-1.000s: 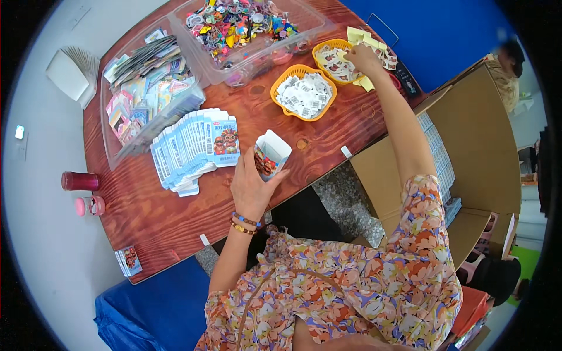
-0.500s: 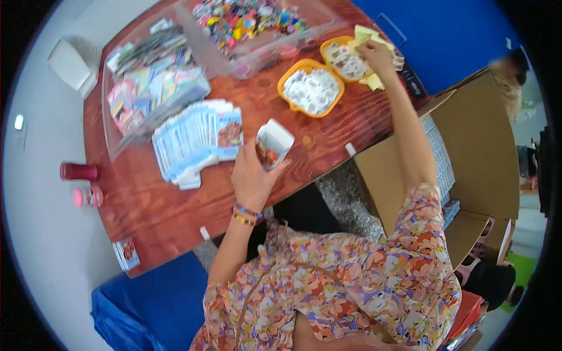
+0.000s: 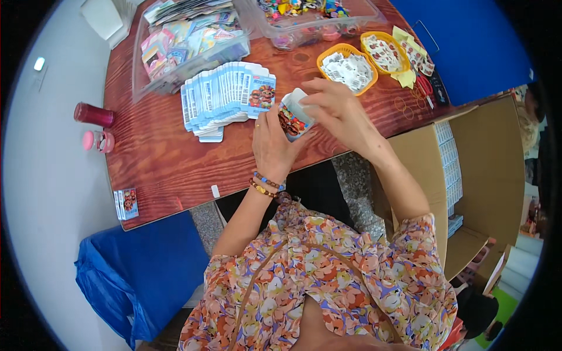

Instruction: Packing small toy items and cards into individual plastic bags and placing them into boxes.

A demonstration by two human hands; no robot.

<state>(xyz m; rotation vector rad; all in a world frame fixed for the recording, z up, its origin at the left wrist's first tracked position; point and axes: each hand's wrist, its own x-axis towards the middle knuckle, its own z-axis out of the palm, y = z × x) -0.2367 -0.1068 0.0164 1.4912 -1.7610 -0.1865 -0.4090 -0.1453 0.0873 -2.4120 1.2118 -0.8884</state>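
Wooden bench [image 3: 170, 158] is seen under both hands, a cardboard carton [image 3: 468, 175] to the right of the fingers, a blue bag [image 3: 129, 275] well below them. Beyond the fingers, two clear bins are set: one with flat packets [image 3: 187, 44], one with small colourful toys [image 3: 310, 17]. A fanned stack of flat blue boxes [image 3: 225, 96] lies just left of the left hand. Two orange baskets, one with white sachets [image 3: 350, 69], one with printed slips [image 3: 386, 51], sit beyond the right hand.

Small blue box [image 3: 293, 120] is held between both hands, above the bench edge, open end tilted up and away. Left hand [image 3: 272, 146] is clenched round its lower body, fingers wrapped. Right hand [image 3: 336, 108] is laid over the open top, fingers curled at the flap; whether anything is pinched in them cannot be told.

Step judged: box being filled or closed. Box body should be kept steady by the left hand without being crushed, mouth kept square. Flap is best pressed along its crease, tab tucked fully inside. Risk judged: bent card or a torn tab if forced.
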